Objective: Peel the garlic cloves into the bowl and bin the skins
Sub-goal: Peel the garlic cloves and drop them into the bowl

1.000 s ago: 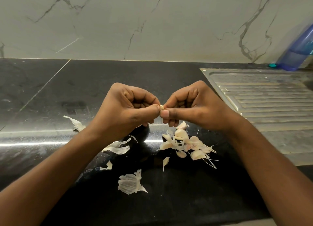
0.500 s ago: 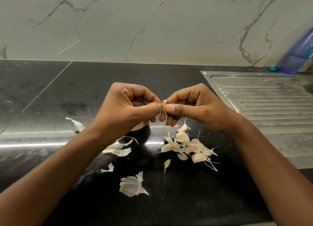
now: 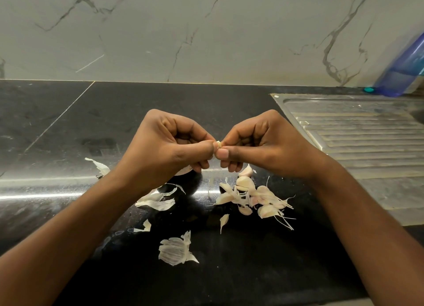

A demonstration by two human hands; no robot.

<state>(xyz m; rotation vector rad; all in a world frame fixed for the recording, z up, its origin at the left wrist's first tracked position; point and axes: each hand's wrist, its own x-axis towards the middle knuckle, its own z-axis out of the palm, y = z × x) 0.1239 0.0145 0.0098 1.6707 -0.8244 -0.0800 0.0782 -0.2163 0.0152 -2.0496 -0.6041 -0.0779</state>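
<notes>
My left hand (image 3: 165, 145) and my right hand (image 3: 263, 143) meet above the black counter, and both pinch one small garlic clove (image 3: 218, 144) between thumb and fingers. Only the clove's pale tip shows. Below the right hand lies a pile of unpeeled cloves (image 3: 254, 195). Loose papery skins (image 3: 175, 250) lie scattered on the counter, more skins (image 3: 158, 201) under my left wrist. A dark round bowl (image 3: 183, 179) sits mostly hidden beneath my left hand. No bin is in view.
A steel sink drainboard (image 3: 358, 136) borders the counter on the right. A blue translucent container (image 3: 406, 72) leans at the back right corner. A marble wall closes off the back. One skin (image 3: 99, 167) lies further left.
A strip of skin stood up between my fingertips half a second ago; now only the clove's tip shows there. Both hands stay together in the same place.
</notes>
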